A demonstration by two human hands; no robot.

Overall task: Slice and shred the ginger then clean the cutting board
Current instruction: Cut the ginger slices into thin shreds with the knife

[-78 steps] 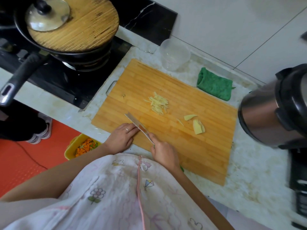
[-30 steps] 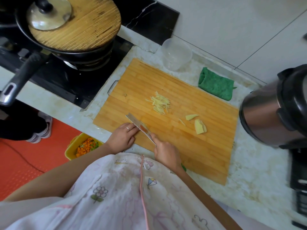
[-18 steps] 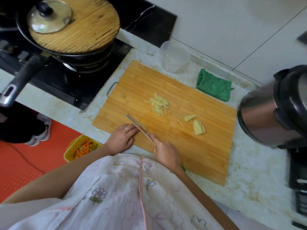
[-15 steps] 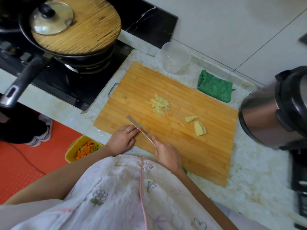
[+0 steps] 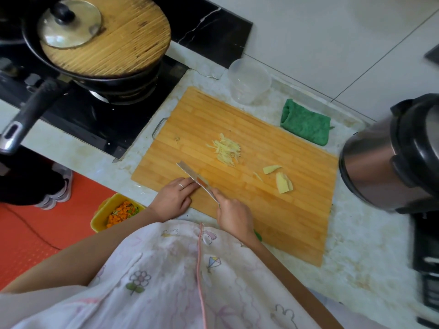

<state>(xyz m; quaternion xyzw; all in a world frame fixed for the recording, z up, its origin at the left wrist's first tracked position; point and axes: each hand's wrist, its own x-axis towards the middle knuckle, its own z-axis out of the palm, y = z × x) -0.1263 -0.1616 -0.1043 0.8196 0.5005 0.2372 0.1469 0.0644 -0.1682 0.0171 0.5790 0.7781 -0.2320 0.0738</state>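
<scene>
A bamboo cutting board (image 5: pixel 273 217) lies on the marble counter. A small heap of shredded ginger (image 5: pixel 226 149) sits near its middle, and a few ginger slices (image 5: pixel 282 182) lie to the right of it. My right hand (image 5: pixel 234 216) grips the handle of a knife (image 5: pixel 197 180) whose blade lies edge-down on the board's near left part. My left hand (image 5: pixel 174 198) rests on the board with its fingertips against the blade's left side; whatever is under them is hidden.
A black pan (image 5: pixel 95 55) with a bamboo lid stands on the stove at left. A clear plastic cup (image 5: pixel 248 80) and a folded green cloth (image 5: pixel 305 125) lie behind the board. A steel cooker (image 5: pixel 389 160) stands at right. A yellow tub of chopped carrot (image 5: pixel 117 212) sits on the floor.
Both hands and the knife keep the same place on the board; only the camera view shifts slightly.
</scene>
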